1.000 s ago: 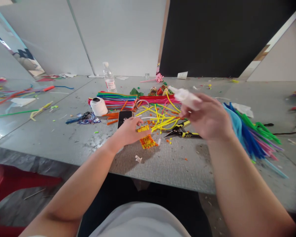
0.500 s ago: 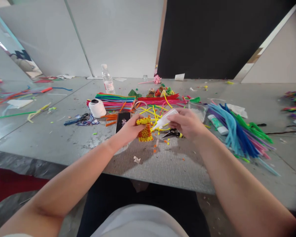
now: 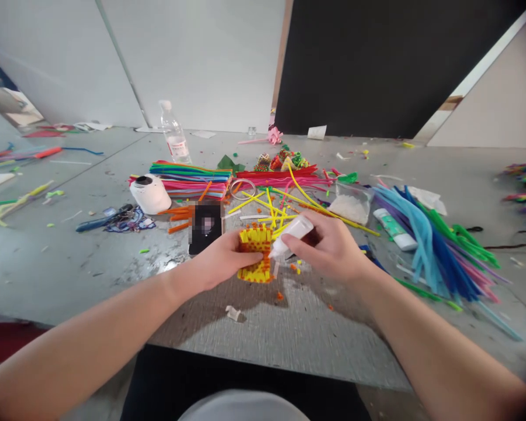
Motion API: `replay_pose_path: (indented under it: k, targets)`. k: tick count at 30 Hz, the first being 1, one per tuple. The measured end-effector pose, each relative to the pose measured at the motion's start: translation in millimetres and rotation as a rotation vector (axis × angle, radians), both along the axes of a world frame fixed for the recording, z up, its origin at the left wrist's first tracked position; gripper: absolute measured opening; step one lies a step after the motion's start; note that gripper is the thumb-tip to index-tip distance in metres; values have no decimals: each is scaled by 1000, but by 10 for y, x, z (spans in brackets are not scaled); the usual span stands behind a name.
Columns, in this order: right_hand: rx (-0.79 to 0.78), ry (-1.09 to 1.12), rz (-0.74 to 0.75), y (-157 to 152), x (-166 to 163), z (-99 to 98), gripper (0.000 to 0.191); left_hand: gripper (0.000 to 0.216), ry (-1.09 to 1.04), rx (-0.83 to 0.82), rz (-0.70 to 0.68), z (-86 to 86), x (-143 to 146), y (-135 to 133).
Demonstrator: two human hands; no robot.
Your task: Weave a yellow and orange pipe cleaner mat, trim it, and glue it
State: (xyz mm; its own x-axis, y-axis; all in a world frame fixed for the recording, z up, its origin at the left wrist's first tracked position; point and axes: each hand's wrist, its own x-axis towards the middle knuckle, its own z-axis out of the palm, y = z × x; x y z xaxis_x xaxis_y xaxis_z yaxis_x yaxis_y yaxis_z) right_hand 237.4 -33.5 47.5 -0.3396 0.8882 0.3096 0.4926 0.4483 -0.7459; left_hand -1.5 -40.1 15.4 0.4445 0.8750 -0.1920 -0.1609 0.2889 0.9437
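My left hand (image 3: pixel 221 257) is closed on a small woven piece of yellow and orange pipe cleaners (image 3: pixel 255 252), held upright just above the grey table (image 3: pixel 289 327). My right hand (image 3: pixel 328 245) grips a white squeeze bottle (image 3: pixel 291 233), its nozzle tilted down and touching the right side of the woven piece. Loose yellow pipe cleaners (image 3: pixel 272 206) and small orange and yellow scraps lie just behind and under both hands.
A phone (image 3: pixel 206 227) lies left of the hands, a white tape roll (image 3: pixel 149 194) and flat stacks of coloured pipe cleaners (image 3: pixel 188 176) behind it. A blue, green and pink bundle (image 3: pixel 433 240), a tube (image 3: pixel 392 229) and a plastic bag (image 3: pixel 349 203) sit right. A water bottle (image 3: pixel 172 138) stands farther back.
My right hand came down from mid-air with the white bottle and set its nozzle against the woven piece. My left hand lifted that piece off the table and turned it upright.
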Motion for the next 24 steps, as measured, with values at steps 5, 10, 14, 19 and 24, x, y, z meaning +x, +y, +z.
replay_pose_path:
  k: [5,10,14,19,24]
  targets:
    - [-34,19,78,-41,10,19,37,27,38,-53,3,-2,-35,-50]
    - [90,86,149,-159,-57,125,37,27,149,-38,-78,-38,-46,-59]
    - [239,157,133,-223,-112,146,38,29,186,-43,-74,-43,-53,-49]
    - [317,113,144,-255,-127,195,39,19,161,-99,-147,17,-56,-67]
    - [270,112,104,-236,-104,149,40,35,174,-24,-139,54,-101,-109]
